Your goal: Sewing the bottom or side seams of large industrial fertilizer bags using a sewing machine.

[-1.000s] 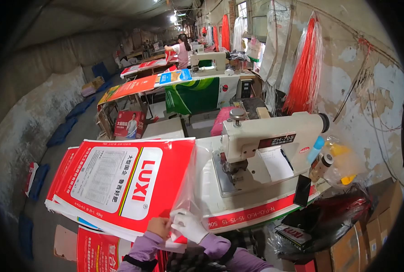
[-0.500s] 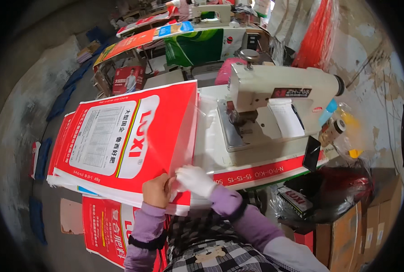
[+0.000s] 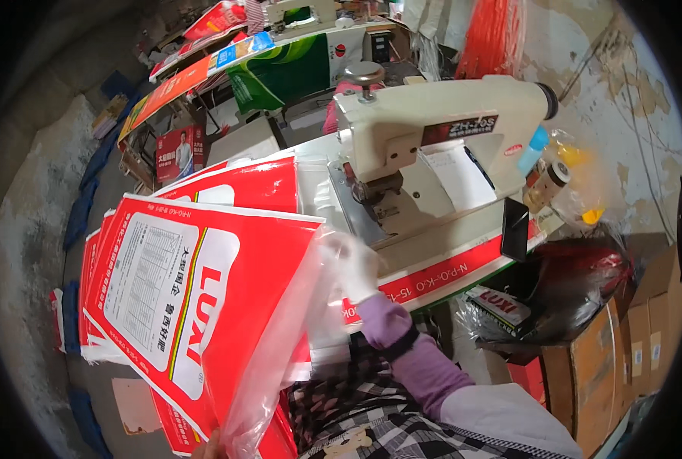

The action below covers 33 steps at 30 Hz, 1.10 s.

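Observation:
A red-and-white printed sack (image 3: 272,237) lies tilted over a stack of similar sacks (image 3: 268,183), its clear plastic liner (image 3: 279,359) sticking out along the mouth. My right hand (image 3: 354,264), in a white glove and slightly blurred, pinches the liner at the far corner of that mouth. At the lower edge of the view, only part of my bare left hand (image 3: 212,447) shows, closed on the sack's near corner. Just right of the sack stands a cream sewing machine (image 3: 448,126), its needle area close beyond my gloved hand.
A dark phone (image 3: 515,229) rests at the machine table's front edge, by a paper pad (image 3: 455,176) and a thread spool (image 3: 547,186). Cardboard boxes (image 3: 593,375) stand low on the right. Behind are another sewing machine (image 3: 299,15) and a green sack (image 3: 279,73).
The top sack has swung toward me, its near corner drawn down by my left hand. My right hand has moved slightly away and right with the liner, and the hands are farther apart.

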### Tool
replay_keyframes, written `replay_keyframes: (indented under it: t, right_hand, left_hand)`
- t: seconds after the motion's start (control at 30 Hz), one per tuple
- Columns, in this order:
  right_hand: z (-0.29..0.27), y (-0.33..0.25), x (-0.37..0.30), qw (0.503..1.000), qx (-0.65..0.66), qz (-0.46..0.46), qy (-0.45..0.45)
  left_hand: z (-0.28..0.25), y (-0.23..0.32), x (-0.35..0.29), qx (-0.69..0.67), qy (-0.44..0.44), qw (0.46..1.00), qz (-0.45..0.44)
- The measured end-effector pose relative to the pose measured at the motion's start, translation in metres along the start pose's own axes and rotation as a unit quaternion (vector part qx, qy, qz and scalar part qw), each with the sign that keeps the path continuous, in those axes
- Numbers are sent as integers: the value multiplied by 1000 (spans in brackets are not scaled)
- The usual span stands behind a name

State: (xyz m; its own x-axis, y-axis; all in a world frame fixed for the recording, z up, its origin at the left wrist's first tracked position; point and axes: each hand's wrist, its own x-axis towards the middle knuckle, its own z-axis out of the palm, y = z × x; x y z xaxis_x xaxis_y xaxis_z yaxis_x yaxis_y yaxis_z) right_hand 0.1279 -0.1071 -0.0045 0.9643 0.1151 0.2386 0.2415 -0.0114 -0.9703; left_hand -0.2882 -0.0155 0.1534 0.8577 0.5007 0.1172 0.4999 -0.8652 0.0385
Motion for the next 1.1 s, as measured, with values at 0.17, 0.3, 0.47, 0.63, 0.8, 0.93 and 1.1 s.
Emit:
replay_keyframes:
  t: [0.17,0.3,0.47,0.63,0.8,0.93,1.1]
  right_hand:
    - [-29,-38,8,916,-286,-250,128]
    - [-25,-13,21,916,-183,-309,-177]
    - [-15,21,41,959,-181,-37,-214]
    - [1,-14,63,845,-382,-297,-230]
    - [47,-111,-3,714,-73,-588,-374]
    - [19,-173,-153,780,30,-488,-392]
    - [-92,-29,-107,959,-142,21,-243]
  left_hand:
    - [5,2,17,-61,95,991,-73]
    - [16,-21,14,-54,174,980,-74]
    - [32,-69,-13,-200,68,962,-170]
    - [-9,-12,19,55,114,976,175]
    - [69,-289,-2,-298,343,851,-262]
    - [-42,-356,262,-64,293,949,-99]
    - [56,-69,504,-93,213,924,302]
